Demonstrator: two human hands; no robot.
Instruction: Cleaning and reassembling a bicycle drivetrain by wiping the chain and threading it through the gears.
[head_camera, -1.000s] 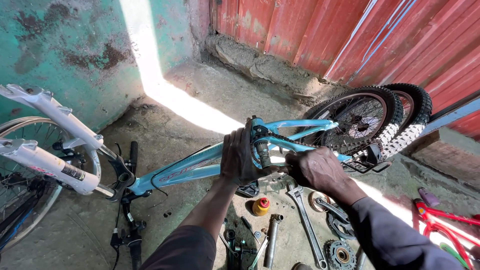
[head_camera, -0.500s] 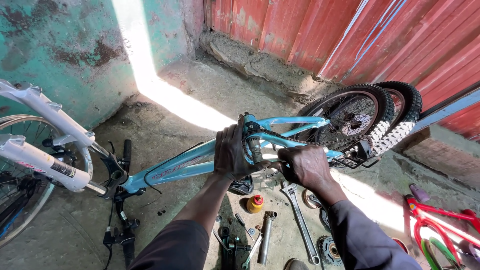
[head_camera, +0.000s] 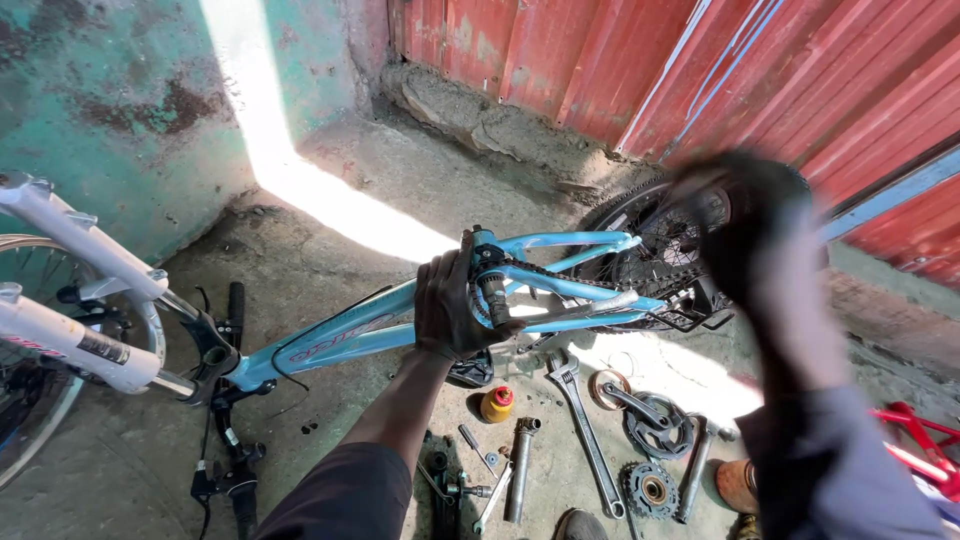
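Observation:
A light blue bicycle frame (head_camera: 350, 335) lies upside down across a concrete floor. My left hand (head_camera: 455, 310) grips it at the bottom bracket (head_camera: 492, 285), beside the chain. My right hand (head_camera: 740, 230) is raised in the air over the rear wheel (head_camera: 640, 255). It is a dark blur, and I cannot tell whether it holds anything. A white suspension fork (head_camera: 70, 340) and the front wheel (head_camera: 25, 420) sit at the left end of the frame.
On the floor below the frame lie a long spanner (head_camera: 585, 430), a crank with chainring (head_camera: 650, 420), a sprocket (head_camera: 650, 490), a metal tube (head_camera: 520, 455) and a small yellow bottle (head_camera: 497, 403). A red bicycle frame (head_camera: 915, 430) lies at the right. A red corrugated wall (head_camera: 700, 70) stands behind.
My right hand has left the blue frame and swung up to the right, now blurred. My left hand keeps its grip at the bottom bracket.

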